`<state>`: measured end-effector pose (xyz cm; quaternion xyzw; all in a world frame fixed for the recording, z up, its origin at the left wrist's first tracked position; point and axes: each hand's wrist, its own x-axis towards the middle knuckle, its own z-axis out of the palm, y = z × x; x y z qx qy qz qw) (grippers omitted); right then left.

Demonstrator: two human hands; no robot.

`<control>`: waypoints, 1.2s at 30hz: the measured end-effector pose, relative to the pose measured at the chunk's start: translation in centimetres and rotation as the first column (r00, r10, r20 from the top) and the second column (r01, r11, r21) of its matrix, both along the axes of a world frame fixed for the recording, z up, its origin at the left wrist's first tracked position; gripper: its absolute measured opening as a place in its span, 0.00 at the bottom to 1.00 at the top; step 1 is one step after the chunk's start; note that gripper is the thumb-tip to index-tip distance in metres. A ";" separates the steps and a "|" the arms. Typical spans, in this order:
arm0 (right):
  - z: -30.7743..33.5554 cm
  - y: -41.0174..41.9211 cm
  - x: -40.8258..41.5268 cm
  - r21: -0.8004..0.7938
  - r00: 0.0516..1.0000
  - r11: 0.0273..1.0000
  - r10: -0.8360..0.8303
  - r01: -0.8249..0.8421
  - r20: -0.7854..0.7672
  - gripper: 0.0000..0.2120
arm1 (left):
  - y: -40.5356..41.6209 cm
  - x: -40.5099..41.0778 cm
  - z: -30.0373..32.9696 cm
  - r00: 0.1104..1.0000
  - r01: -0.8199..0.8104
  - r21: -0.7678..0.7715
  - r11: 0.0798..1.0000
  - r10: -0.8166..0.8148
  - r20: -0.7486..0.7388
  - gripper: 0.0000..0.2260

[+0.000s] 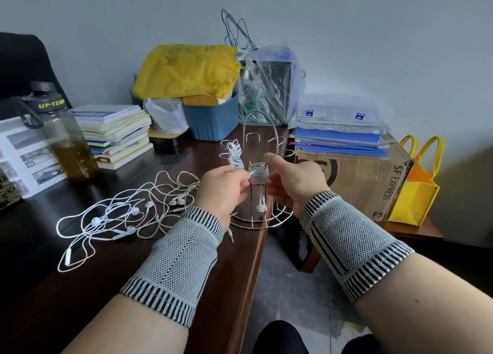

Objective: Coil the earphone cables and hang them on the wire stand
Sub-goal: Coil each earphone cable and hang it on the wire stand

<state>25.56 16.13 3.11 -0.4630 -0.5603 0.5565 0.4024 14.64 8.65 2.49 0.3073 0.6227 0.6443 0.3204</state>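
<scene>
Wire stand [260, 193] is carrying one coiled earphone [234, 153]; both hands' fingers [241, 179] are pinching a coiled cable [258, 175] beside it.

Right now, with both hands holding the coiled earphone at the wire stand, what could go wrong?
1. The wire stand sits at the table edge; a push from either hand could tip it off.
2. The coil pinched between the left hand and right hand may unwind if released early; an earbud already dangles.
3. The loose earphones lie tangled, so pulling one may drag others.
</scene>
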 end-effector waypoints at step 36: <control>-0.9 0.9 -2.1 -0.020 0.980 0.991 -0.132 0.131 -0.150 0.14 | 1.3 1.7 1.9 0.919 0.014 -0.091 0.996 0.023 0.393 0.10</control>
